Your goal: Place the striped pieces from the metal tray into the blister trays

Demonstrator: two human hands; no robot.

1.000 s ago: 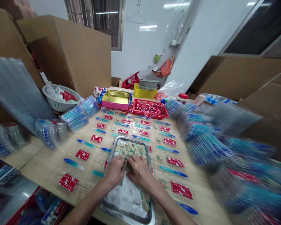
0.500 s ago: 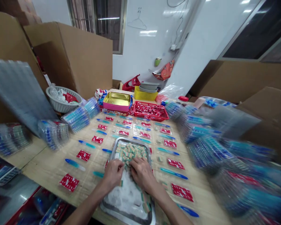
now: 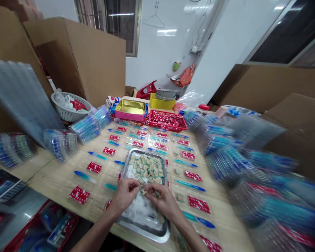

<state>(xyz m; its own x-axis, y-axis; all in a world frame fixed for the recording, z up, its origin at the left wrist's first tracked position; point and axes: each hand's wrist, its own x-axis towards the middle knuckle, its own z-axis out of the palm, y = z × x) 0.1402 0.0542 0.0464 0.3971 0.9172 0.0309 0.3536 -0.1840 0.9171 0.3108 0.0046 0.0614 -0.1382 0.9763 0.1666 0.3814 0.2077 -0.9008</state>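
A metal tray (image 3: 165,233) stands in front of me, with many small tan-and-green striped blocks (image 3: 147,167) heaped in its far half and white powder (image 3: 140,215) in the near half. Over its middle, my left hand (image 3: 126,193) is closed in a pinch; what its fingertips hold is too small to make out. Close beside it, my right hand (image 3: 161,197) pinches what looks like one of the striped blocks between thumb and fingers. Around the tray, clear plastic packs lie in rows, holding blue pens (image 3: 85,176) and red patterned packets (image 3: 79,194).
Stacks of clear packs line the right side (image 3: 225,164) and the left side (image 3: 85,129). At the back are a red basket of packets (image 3: 185,126), a pink tin (image 3: 130,116) and a yellow basket (image 3: 161,102). Cardboard boxes (image 3: 99,63) rise behind.
My right hand has lifted slightly off the blocks and turned, so its thumb and fingers now show in a pinch. The tray appears shifted a little, and the view has tilted slightly.
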